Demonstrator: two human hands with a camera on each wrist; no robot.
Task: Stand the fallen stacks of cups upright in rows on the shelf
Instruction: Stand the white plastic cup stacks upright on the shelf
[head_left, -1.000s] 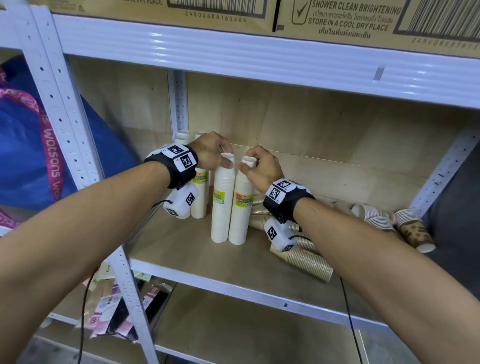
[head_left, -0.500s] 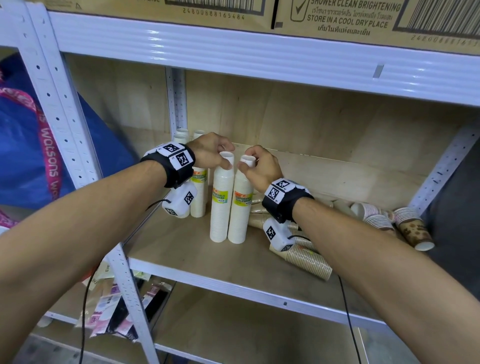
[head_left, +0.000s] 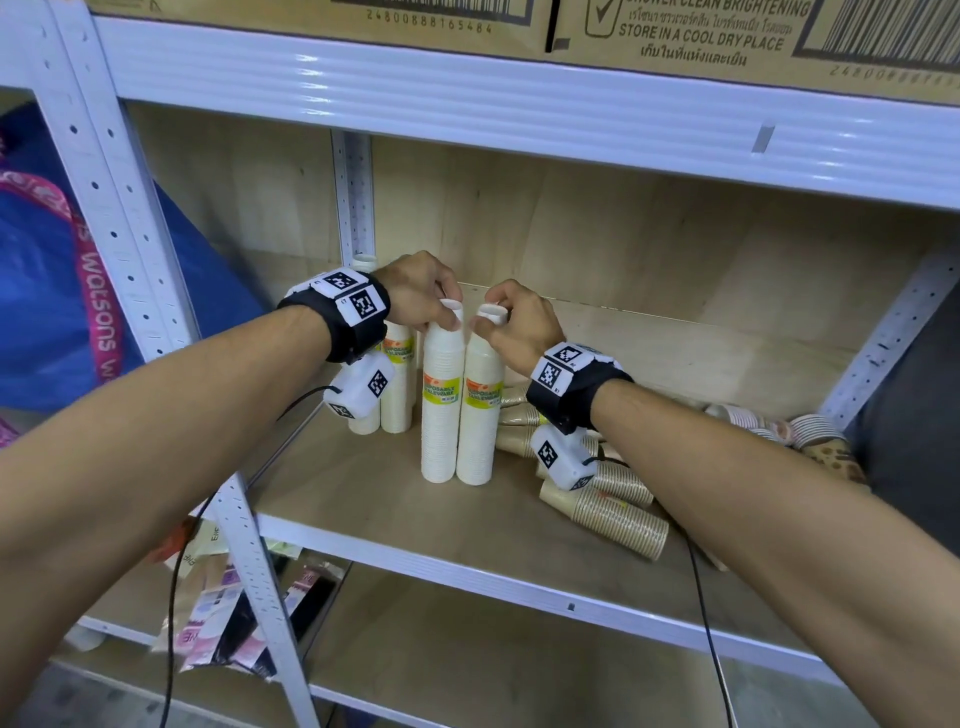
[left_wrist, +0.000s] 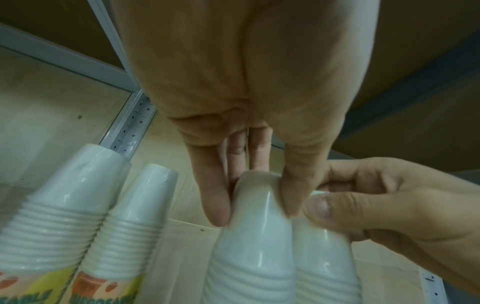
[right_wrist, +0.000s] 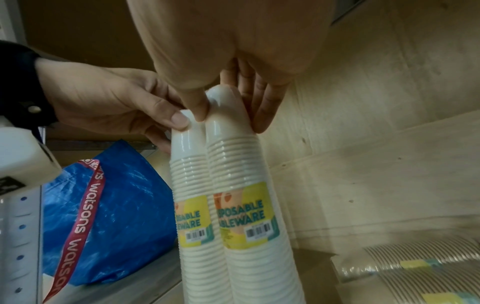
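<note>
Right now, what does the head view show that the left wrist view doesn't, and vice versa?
Head only: fallen brown stacks lying on the shelf, cartons above, blue bag.
Left wrist only: close-up of the left fingers pinching a stack top.
Both: left hand and right hand each gripping one of the front white stacks, with back white stacks upright behind.

The cardboard box (head_left: 727, 31) reads "STORE IN A COOL DRY PLACE". The white cup stack label (right_wrist: 244, 214) reads "DISPOSABLE TABLEWARE". The blue bag strap (right_wrist: 83, 197) says "watsons".
</note>
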